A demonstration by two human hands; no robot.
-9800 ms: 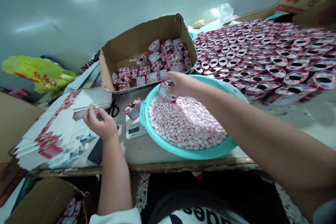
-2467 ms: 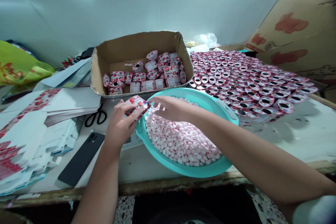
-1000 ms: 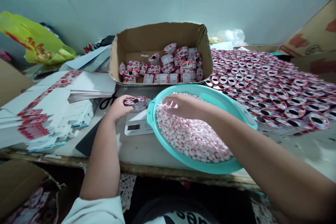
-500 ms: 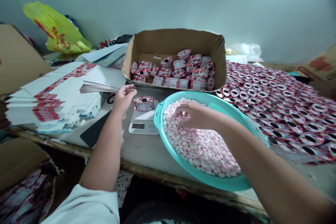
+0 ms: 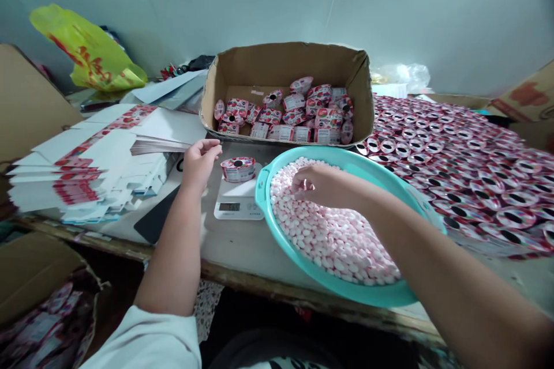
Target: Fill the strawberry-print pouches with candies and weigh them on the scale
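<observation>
My left hand (image 5: 199,162) hovers left of a white digital scale (image 5: 239,206), its fingers bent and drawn together with nothing visible in them. A small oval packet (image 5: 238,169) with a red-and-pink strawberry print and a dark oval spot on top stands on the scale. Digits show on the display, too blurred to read surely. My right hand (image 5: 318,185) is over a turquoise basin (image 5: 283,247) of small pale pink and white candies (image 5: 341,245). Its fingers are curled inward just above or touching the candies; whatever they hold is hidden.
Behind the scale stands a cardboard box (image 5: 285,57) with several similar packets. Many dark-spotted packets (image 5: 471,173) cover the right side. Flattened printed cartons (image 5: 86,167), a dark flat object (image 5: 156,216) and a yellow bag (image 5: 93,55) lie left. An open carton (image 5: 38,265) sits below the table edge.
My right hand has lifted slightly from the candies, its fingers curled more closely. My left hand has shifted a little to the left and its fingers have drawn together.
</observation>
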